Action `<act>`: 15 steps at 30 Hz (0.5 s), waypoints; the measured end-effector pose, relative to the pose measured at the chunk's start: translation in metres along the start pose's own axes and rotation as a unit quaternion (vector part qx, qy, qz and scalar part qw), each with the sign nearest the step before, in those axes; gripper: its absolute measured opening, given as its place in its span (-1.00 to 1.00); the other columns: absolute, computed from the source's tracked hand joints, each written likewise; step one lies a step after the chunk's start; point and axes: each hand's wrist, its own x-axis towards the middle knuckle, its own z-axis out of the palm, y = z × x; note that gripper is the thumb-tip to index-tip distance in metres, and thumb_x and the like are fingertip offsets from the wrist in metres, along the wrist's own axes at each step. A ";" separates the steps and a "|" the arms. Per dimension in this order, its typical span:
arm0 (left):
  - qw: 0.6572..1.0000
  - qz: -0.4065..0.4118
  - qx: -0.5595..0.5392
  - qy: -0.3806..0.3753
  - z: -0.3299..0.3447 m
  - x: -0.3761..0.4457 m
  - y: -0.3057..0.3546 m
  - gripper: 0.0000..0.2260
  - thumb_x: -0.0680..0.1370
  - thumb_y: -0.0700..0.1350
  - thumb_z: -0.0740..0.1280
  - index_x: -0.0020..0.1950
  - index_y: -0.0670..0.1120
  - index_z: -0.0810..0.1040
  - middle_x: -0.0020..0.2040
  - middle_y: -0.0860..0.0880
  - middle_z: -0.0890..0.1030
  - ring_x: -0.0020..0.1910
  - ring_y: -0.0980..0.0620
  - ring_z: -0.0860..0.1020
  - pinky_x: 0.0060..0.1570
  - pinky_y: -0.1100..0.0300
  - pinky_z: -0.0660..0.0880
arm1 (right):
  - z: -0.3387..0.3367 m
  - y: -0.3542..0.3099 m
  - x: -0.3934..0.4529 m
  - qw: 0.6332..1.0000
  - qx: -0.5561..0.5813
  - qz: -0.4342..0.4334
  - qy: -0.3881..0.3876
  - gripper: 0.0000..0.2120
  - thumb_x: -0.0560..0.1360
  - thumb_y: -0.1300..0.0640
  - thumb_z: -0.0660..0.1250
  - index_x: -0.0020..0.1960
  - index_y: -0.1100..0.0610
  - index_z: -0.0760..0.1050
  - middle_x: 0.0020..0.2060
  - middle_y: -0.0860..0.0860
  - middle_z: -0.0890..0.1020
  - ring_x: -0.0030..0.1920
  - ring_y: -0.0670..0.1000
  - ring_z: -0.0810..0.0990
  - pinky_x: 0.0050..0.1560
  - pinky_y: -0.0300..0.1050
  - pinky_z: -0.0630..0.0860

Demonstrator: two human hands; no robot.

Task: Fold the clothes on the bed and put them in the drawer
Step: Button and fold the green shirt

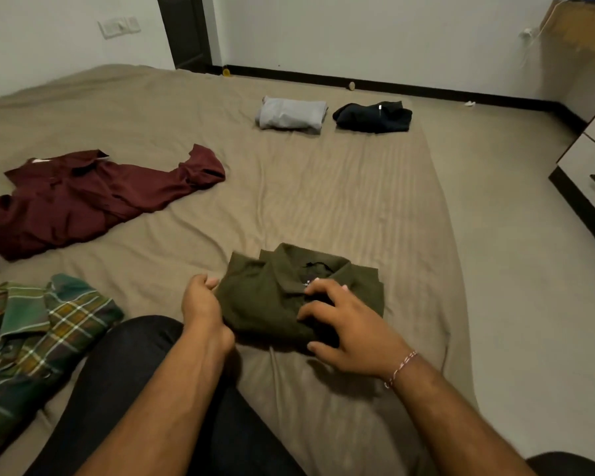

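2 hands (275,321) (on olive shirt (268,300))

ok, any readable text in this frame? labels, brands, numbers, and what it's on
None can be read.
Olive shirt neck label: pale print, blurred and partly under the right hand.
Plaid shirt patch at the frame's left edge: pale lettering, cut off and blurred.
Dark folded garment: small white tag, too small to read.
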 end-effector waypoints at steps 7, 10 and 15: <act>0.954 0.079 0.266 -0.118 -0.002 0.006 0.005 -0.60 0.51 0.11 0.51 0.26 -0.03 0.58 0.09 -0.08 0.70 0.06 -0.10 0.68 0.05 -0.07 0.65 | 0.021 -0.002 0.013 0.909 0.068 0.238 0.334 -0.69 0.47 0.01 0.49 0.17 -0.03 0.50 0.19 -0.09 0.46 0.24 -0.01 0.46 0.29 0.03 0.49; 0.938 0.081 0.313 -0.125 0.003 0.017 -0.007 -0.60 0.44 0.03 0.60 0.21 -0.06 0.63 0.05 -0.06 0.73 0.05 -0.10 0.71 0.13 -0.08 0.65 | 0.033 0.012 0.014 0.793 0.249 0.471 0.295 -0.22 0.29 -0.12 0.62 0.41 -0.02 0.37 0.35 0.02 0.43 0.33 0.09 0.45 0.40 0.08 0.45; 0.947 0.040 0.282 -0.145 0.010 0.032 -0.017 -0.50 0.34 -0.01 0.67 0.21 -0.11 0.65 0.04 -0.14 0.75 -0.01 -0.19 0.73 0.11 -0.21 0.65 | 0.023 0.031 0.002 0.595 0.603 0.465 0.256 -0.14 0.18 0.09 0.74 0.39 0.12 0.43 0.13 0.14 0.70 0.04 0.20 0.73 0.07 0.24 0.68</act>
